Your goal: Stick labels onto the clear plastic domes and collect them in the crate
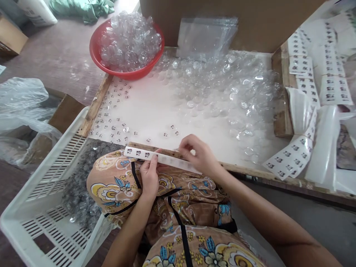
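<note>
A narrow white sticker strip [175, 161] lies slantwise over my lap, with three small printed figures at its left part and bare backing to the right. My left hand [150, 172] grips it near the printed figures, thumb on top. Above the strip's right part is my right hand [194, 154], its fingers curled and thumb and index pinched together; what they hold, if anything, is too small to name. Clear round pieces [214, 100] are scattered over the white board [144, 107], and small printed figures dot its left side.
A red bowl [125, 75] heaped with clear pieces stands at the board's back left. A white crate [16, 218] with clear pieces is at lower left. Bundled sticker strips [292, 157] lie along the right edge. A cardboard box [258, 26] and plastic bags [205, 37] are behind.
</note>
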`<state>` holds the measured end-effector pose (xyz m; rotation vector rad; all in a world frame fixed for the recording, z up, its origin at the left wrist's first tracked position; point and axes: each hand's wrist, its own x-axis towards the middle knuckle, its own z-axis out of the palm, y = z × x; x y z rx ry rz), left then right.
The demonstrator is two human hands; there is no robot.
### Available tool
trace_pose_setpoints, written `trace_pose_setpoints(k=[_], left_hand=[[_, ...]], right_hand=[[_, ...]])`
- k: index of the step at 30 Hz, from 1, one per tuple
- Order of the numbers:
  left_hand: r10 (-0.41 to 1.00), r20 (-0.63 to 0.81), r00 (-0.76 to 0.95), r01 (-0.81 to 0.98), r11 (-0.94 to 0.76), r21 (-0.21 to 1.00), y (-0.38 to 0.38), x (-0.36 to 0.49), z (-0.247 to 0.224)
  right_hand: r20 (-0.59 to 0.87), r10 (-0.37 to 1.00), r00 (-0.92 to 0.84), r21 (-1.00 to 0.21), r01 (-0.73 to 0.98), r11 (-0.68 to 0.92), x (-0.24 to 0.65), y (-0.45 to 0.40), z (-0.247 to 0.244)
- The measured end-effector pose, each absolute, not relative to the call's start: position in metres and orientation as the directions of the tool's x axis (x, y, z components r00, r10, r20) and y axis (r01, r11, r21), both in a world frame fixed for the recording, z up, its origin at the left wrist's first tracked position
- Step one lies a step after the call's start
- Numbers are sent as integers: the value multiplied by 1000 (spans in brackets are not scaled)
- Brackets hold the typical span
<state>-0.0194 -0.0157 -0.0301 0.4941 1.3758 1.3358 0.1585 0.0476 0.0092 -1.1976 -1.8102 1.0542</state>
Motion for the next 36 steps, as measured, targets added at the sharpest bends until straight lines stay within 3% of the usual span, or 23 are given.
trace_pose_setpoints(k=[3, 5, 12, 17, 23, 27, 31, 36], left_hand=[[865, -396, -309, -379, 270, 885, -15, -19, -30], [867, -390, -309, -375, 265, 888, -15, -19, -31], [868, -391, -306, -374, 268, 888, -14, -18, -29], [875, -374, -309, -369, 252, 894, -14, -17, -28], [872, -383, -306, -360, 266, 894, -14, -16, -30], [875, -382, -298, -335, 279, 900, -16, -17, -31], [876, -379, -299, -295, 293, 910, -17, -18, -33], [895, -347, -282, -312, 256, 915, -17, -19, -36]], right_hand=[[-120, 972, -204, -901, 434, -20, 197, 59, 9], [-210, 961, -179, -866, 490, -98, 218, 61, 4], [-282, 950, -135, -811, 563, -161, 229, 53, -17], [-259, 959, -118, -761, 636, -127, 224, 51, -18], [-88, 985, -146, -681, 731, 48, 198, 60, -23], [-54, 976, -209, -668, 734, 120, 160, 80, -18], [-4, 948, -319, -771, 605, 200, 128, 80, -1], [-54, 815, -576, -906, 372, 203, 119, 64, 14]])
